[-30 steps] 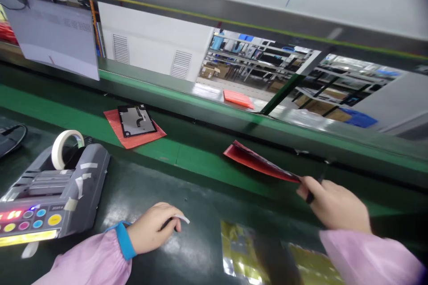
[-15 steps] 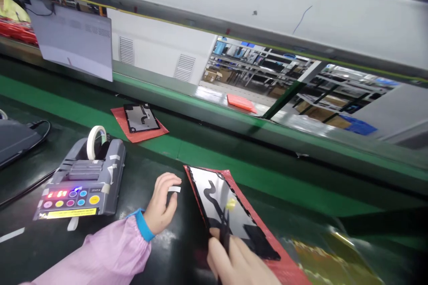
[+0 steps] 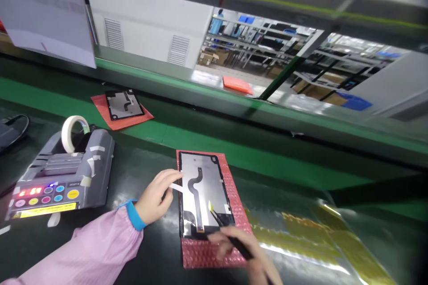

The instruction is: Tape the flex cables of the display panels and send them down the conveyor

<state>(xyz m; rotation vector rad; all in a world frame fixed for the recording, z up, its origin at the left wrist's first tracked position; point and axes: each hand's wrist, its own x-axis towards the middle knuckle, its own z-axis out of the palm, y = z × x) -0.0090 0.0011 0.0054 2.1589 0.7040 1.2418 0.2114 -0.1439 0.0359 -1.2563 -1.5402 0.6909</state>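
A flat panel [image 3: 209, 187] with a silvery back, black edges and a curved black strip lies on red bubble wrap [image 3: 214, 254]. My left hand [image 3: 155, 198] is at the panel's left edge, pinching a short white tape piece [image 3: 176, 187]. Black tweezers [image 3: 239, 246] are held in my right hand [image 3: 244, 249], over the panel's lower right. A small yellow piece [image 3: 210, 206] shows at the tweezers' tips. The right fingers are partly blurred.
A tape dispenser [image 3: 63, 173] with a white roll [image 3: 72, 133] stands at the left. Behind it, a second panel [image 3: 122, 106] lies on a red sheet [image 3: 100, 107]. Yellow film strips [image 3: 301, 236] lie at the right. A green ledge [image 3: 160, 133] runs across the back.
My left hand has reached the panel's edge with the white tape. The panel and wrap appear straighter in view. My right hand has shifted to the right and the tweezers slant differently.
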